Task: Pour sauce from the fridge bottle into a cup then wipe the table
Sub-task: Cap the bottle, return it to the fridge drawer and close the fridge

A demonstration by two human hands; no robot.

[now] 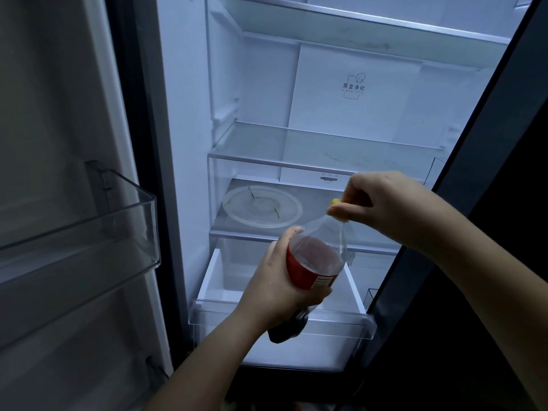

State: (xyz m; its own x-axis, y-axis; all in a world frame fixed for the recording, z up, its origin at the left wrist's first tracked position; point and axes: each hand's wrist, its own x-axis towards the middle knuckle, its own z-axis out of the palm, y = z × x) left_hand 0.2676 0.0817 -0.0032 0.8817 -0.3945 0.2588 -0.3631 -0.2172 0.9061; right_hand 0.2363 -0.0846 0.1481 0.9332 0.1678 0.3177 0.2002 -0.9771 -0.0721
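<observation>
I hold a clear plastic sauce bottle [318,256] with a red label and dark sauce in front of the open fridge. It is tilted, its neck pointing up and to the right. My left hand [278,280] is wrapped around its body. My right hand [382,200] pinches the yellow cap [336,209] at the top of the neck. No cup and no table are in view.
The fridge interior [326,93] is lit, with glass shelves [311,143]. A clear round lid or plate [262,207] lies on a lower shelf. A clear drawer [281,318] sits pulled out below the bottle. Door bins [89,229] hang at the left; a dark door edge [474,161] runs down the right.
</observation>
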